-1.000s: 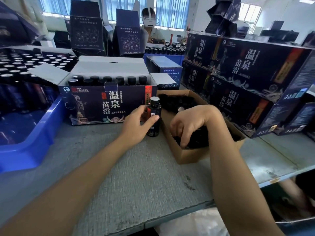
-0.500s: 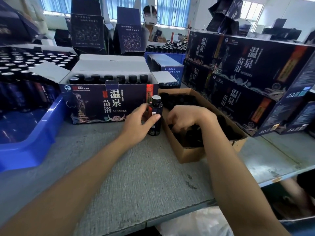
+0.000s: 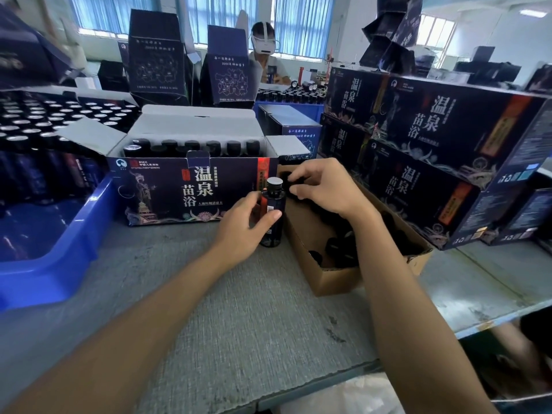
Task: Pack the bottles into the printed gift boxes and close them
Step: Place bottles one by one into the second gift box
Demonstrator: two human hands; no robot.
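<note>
1. Head view; the closed gift boxes (image 3: 448, 138) stacked to the right of the grip are the biggest things; each front reads 温泉 and 苗浴 in pale characters; the finer print is blurred.
2. An open printed gift box (image 3: 167, 192) stands just behind and to the left of the grip, flaps up, with a row of bottle tops inside; it bears the same 温泉 苗浴, with "PICC" at its upper left corner.
3. A brown carton (image 3: 328, 279) just right of the grip holds loose black caps (image 3: 337, 246); the right hand (image 3: 328, 186) hovers over its far end with fingers curled; I cannot tell whether they pinch a cap.
4. The left hand (image 3: 239, 231) wraps thumb and fingers round the bottle (image 3: 273, 222), which stands upright on the table (image 3: 239, 309) between box and carton.
5. The step looks like capping; hold the bottle firmly down on the table, bring the cap square over the pale top, and twist without tilting; only then lift it into the box.
6. The bottle's label shows a red strip and a white patch; the writing is too small to read.
</note>
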